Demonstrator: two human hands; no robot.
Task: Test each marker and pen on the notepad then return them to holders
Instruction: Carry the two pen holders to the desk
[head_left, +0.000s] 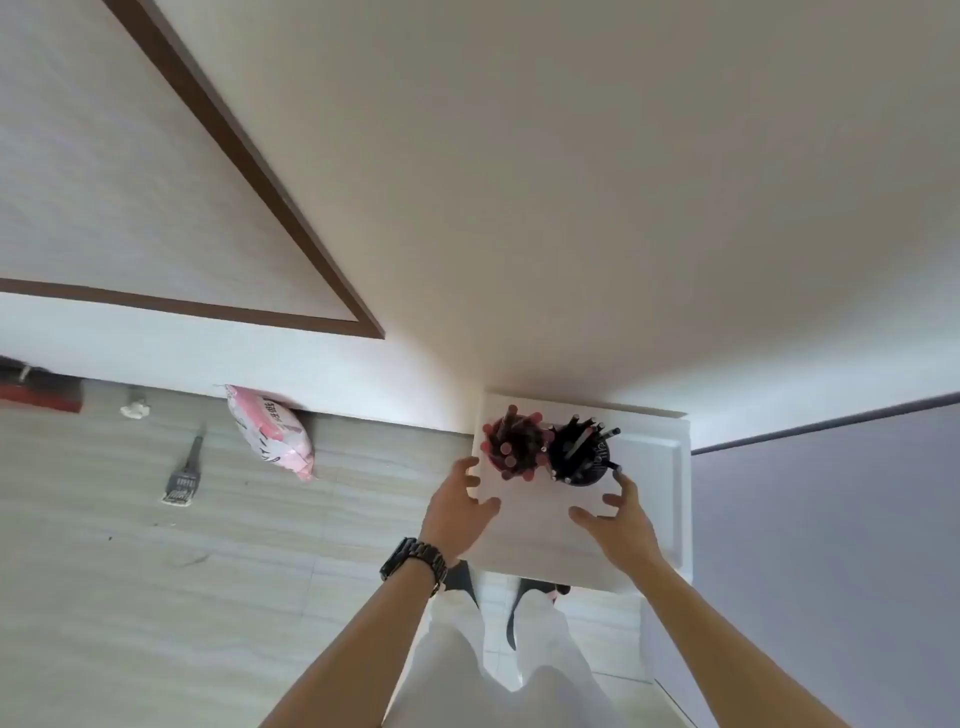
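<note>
Left hand (457, 501) and right hand (623, 522) seemingly bracket the notepad's (540, 525) edges.

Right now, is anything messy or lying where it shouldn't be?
Yes, on the floor: a pink packet, a small tool and a white lump lie loose, like dropped things. On the white table, the red holder and black holder stand upright, and nothing has spilled.
</note>
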